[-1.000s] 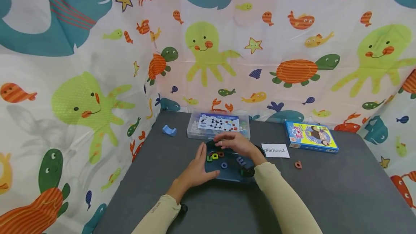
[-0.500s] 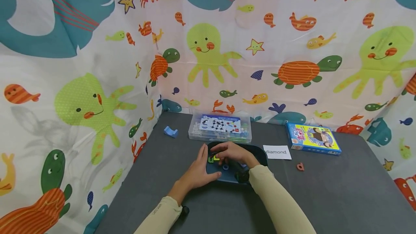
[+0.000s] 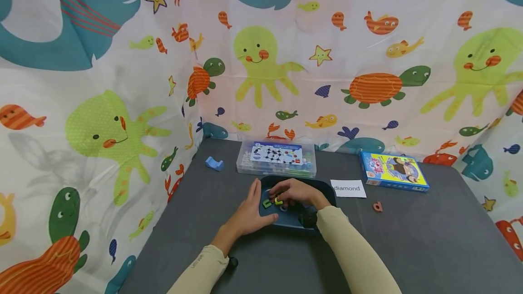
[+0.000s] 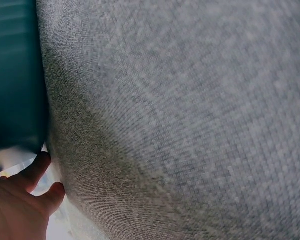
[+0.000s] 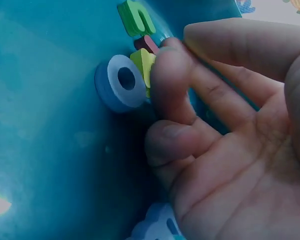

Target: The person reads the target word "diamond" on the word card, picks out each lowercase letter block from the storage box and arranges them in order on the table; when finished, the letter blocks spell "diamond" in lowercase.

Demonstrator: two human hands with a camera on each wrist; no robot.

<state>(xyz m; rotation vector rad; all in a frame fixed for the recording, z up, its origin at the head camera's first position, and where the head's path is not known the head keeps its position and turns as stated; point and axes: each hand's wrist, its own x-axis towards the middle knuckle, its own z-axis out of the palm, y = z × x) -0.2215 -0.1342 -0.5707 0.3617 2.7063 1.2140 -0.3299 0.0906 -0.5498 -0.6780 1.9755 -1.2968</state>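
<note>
A dark blue tray (image 3: 328,189) stands on the table with letter pieces in it. My left hand (image 3: 247,214) rests along its left side, fingers straight and thumb spread over the near edge. Inside the tray, my right hand (image 3: 296,193) reaches down with bent fingers. In the right wrist view its fingertips lie beside a yellow letter (image 5: 144,65) and a dark red piece (image 5: 147,44); nothing held can be made out. A green letter (image 5: 136,17) and a blue-grey letter o (image 5: 106,90) lie nearby. A scalloped pale-blue piece (image 5: 155,225) is partly hidden under the hand.
Right of the tray lie a white card reading "diamond" (image 3: 348,188) and an orange letter (image 3: 377,206). Behind are a clear plastic case (image 3: 276,155) and a blue-yellow box (image 3: 394,171). A light blue piece (image 3: 214,164) sits back left. Patterned cloth (image 3: 327,58) hangs behind.
My right hand has moved from above the tray's far edge down among the letters. The green and yellow letters have shifted slightly. My left hand stays at the tray's side.
</note>
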